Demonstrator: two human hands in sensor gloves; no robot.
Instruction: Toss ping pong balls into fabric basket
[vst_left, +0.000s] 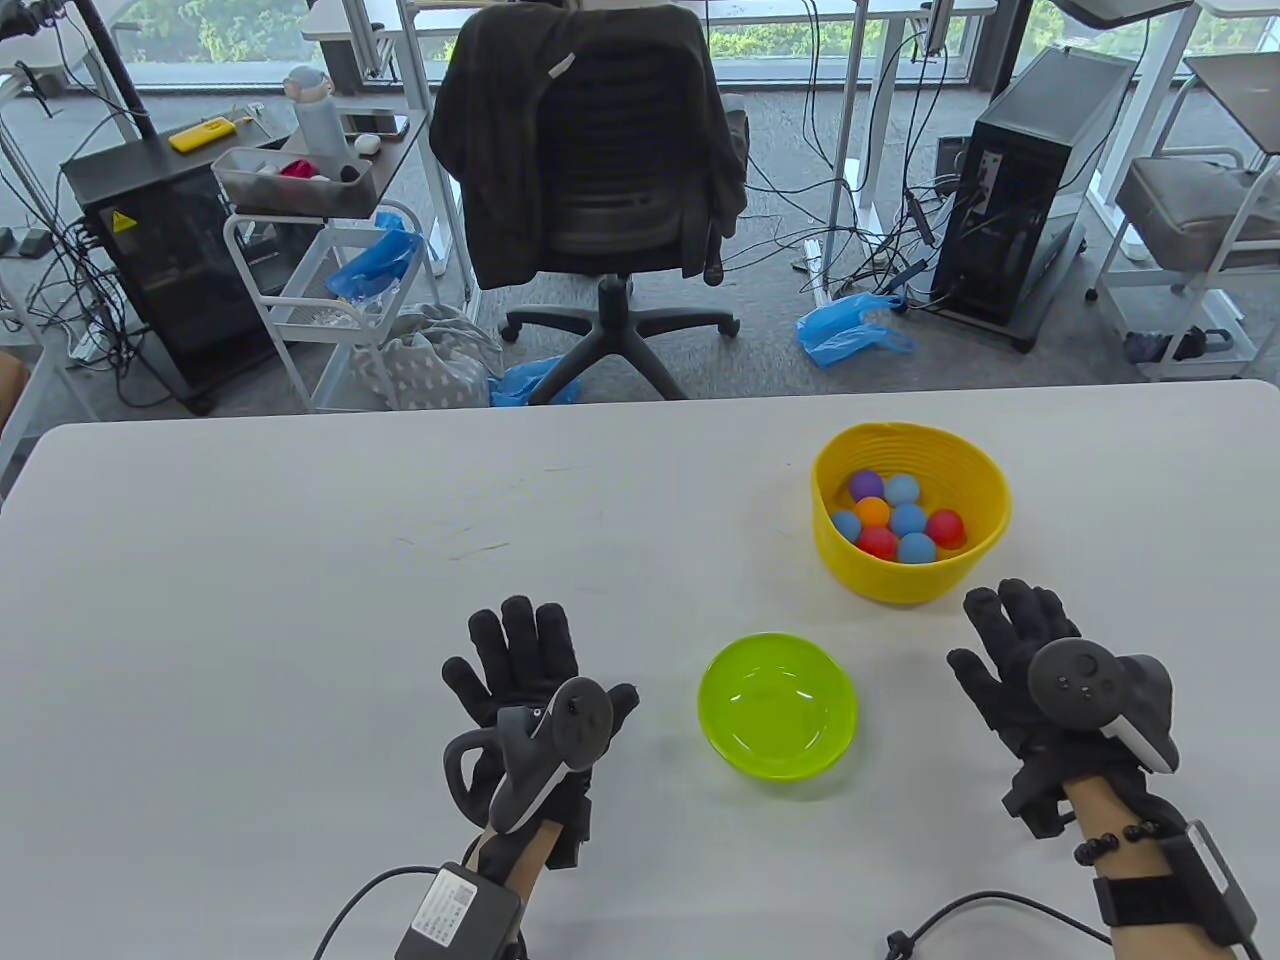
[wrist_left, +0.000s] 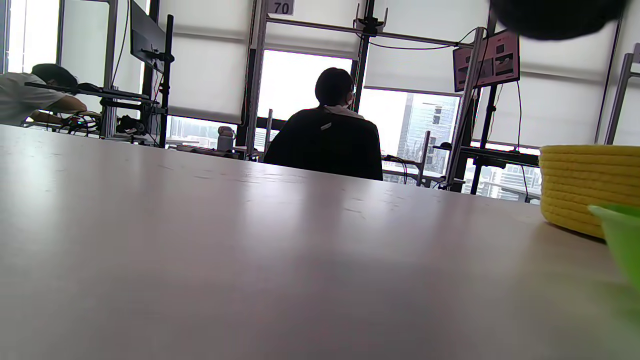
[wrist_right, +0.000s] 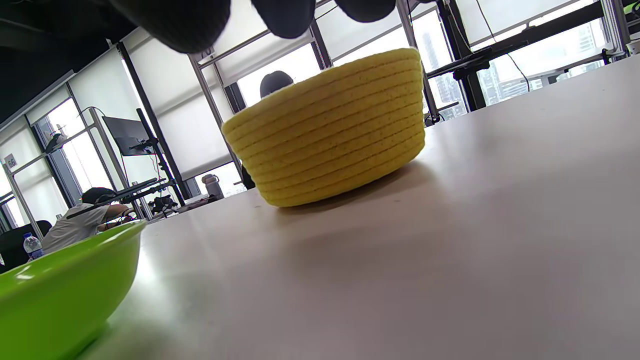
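Both hands are lying flat over the white table with nothing in them: the left hand is spreading its fingers apart, palm down, and the right hand is doing the same, its fingers fanning out toward the far side. The yellow fabric basket is sitting just ahead of the right fingertips and slightly to their left; in the right wrist view its ribbed wall is filling the space directly beyond the dark fingertips hanging in from the top. Inside it the ping pong balls are resting together, eight as far as can be counted: blue, red, one orange, one purple. The green bowl is lying between the two hands, off to the right of the left fingers, and it is showing only its glossy bottom, no ball in it. No loose ball is showing on the table in any view. Judging by this, the tossing is looking finished or very nearly so, with nothing visibly left to pick up and both hands appearing to be resting rather than reaching
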